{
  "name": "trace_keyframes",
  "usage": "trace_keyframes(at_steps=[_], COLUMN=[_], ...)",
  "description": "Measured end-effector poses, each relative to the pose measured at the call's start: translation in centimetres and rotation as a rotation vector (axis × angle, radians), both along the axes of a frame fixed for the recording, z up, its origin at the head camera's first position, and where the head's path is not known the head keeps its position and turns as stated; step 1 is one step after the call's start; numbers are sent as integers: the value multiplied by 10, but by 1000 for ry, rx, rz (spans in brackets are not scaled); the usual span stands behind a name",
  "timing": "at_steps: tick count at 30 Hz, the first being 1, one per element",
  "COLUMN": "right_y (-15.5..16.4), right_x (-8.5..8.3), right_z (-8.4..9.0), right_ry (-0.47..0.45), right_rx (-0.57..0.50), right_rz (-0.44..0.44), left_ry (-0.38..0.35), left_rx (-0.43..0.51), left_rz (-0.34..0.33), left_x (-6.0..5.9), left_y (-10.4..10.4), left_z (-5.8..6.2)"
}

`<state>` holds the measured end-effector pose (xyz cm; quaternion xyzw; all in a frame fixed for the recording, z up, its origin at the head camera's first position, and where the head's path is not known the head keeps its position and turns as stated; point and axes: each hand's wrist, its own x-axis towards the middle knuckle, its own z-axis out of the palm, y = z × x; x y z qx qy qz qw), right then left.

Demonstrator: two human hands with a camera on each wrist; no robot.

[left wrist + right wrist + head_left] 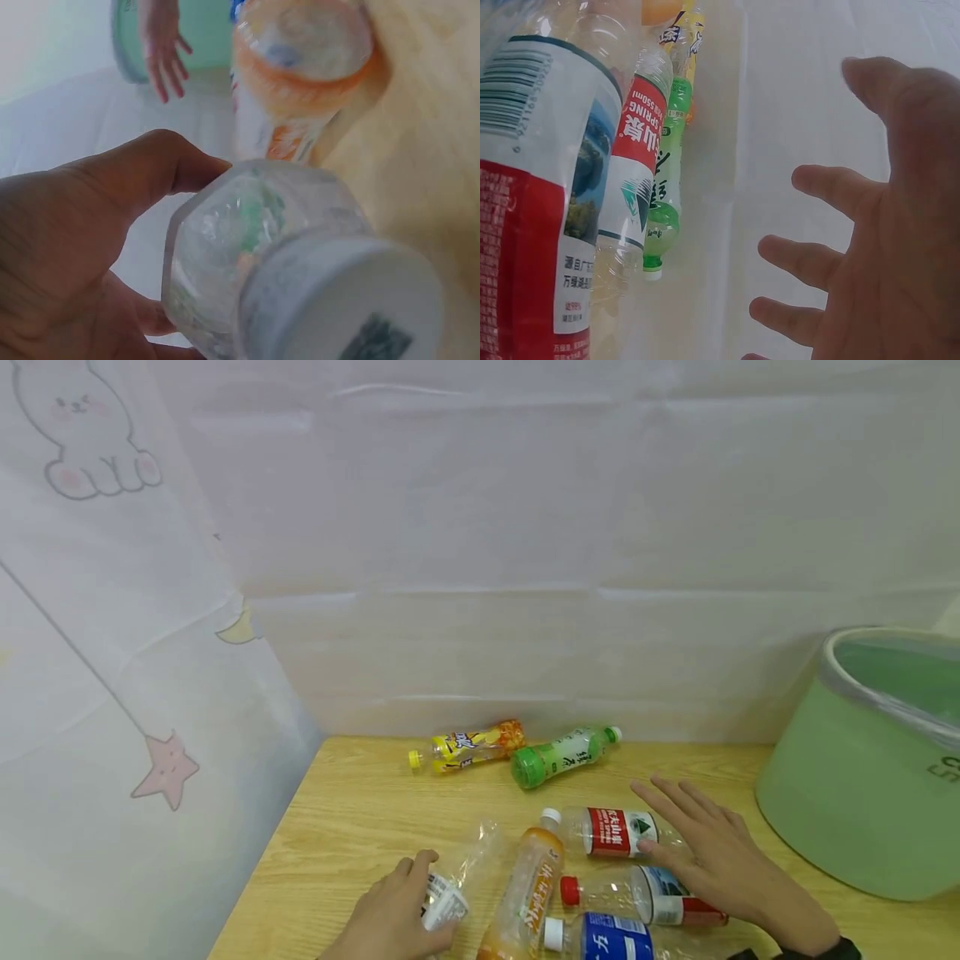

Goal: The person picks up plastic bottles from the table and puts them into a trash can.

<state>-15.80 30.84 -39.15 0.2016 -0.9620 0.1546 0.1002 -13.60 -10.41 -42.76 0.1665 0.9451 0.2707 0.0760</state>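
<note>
My left hand (397, 910) holds a clear plastic bottle (474, 860), thumb on one side and fingers on the other. In the left wrist view, the bottle's white cap (345, 300) faces the camera. An orange-labelled bottle (528, 893) lies just right of it. My right hand (705, 852) has its fingers spread and holds nothing. It hovers over a bottle with a red and white label (611, 832) and a red-capped bottle (607, 893). Both show large at the left of the right wrist view, beside the spread fingers (802, 259).
A blue-labelled bottle (615, 937) lies at the front. Farther back lie a yellow-labelled bottle (465, 749) and a green bottle (562, 757), near the white wall covering (510, 643). A large light-green bin (847, 802) stands on the right of the wooden table (337, 827).
</note>
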Motion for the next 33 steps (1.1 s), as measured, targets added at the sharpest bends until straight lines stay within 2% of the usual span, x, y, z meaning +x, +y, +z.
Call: trace_keyframes(at_steps=[5, 8, 13, 18, 23, 26, 33], right_y=[-2, -2, -8, -23, -41, -49, -54], right_x=[1, 1, 2, 3, 2, 0, -4], right_z=[2, 7, 20, 34, 46, 47, 39], right_ry=[23, 42, 106, 170, 270, 319, 341], right_rx=[20, 23, 10, 0, 9, 12, 15], right_rz=[4, 20, 70, 107, 182, 240, 332], left_ry=[240, 371, 516, 598, 612, 623, 699], left_rx=[-9, -36, -50, -88, -116, -112, -70], left_rz=[11, 5, -96, -203, -274, -301, -331], left_x=[-5, -13, -30, -42, -46, -46, -43], left_y=[-10, -9, 8, 41, 70, 80, 87], left_z=[32, 49, 65, 68, 65, 63, 59])
